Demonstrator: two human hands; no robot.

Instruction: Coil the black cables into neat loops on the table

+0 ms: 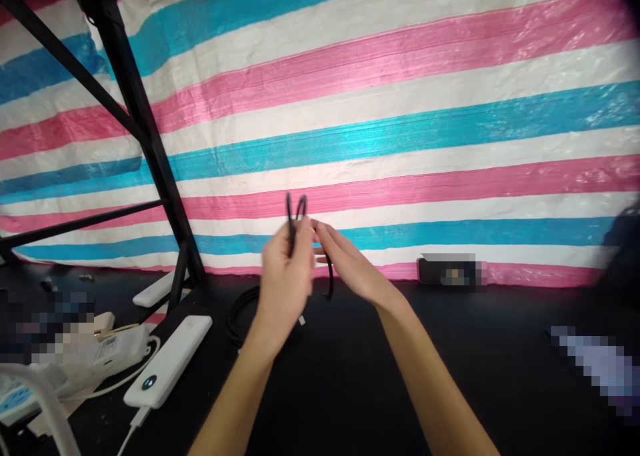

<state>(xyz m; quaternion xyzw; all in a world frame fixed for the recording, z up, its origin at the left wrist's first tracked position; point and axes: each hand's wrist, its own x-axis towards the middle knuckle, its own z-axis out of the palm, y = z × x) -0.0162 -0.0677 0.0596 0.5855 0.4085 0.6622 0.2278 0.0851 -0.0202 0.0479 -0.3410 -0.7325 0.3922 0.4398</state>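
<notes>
Above the black table, a black cable [331, 279] is folded into narrow loops. My left hand [287, 269] is closed around the folded part, and two strands stick up over its thumb. Close against it, my right hand [350, 259] pinches the cable with its fingertips, and one length hangs down in a curve beneath them. Motion blurs the fingertips slightly. Behind my left wrist, a coil of black cable [234, 316] lies on the table, partly hidden. A small light-coloured tip [301, 321] shows beside that wrist.
A white power bank [173, 359] with a plugged-in cable lies at left, near a white power strip [120, 346]. A black metal frame [150, 136] rises at left before a striped sheet [400, 143]. A dark blurred-out object [445, 271] rests against the sheet.
</notes>
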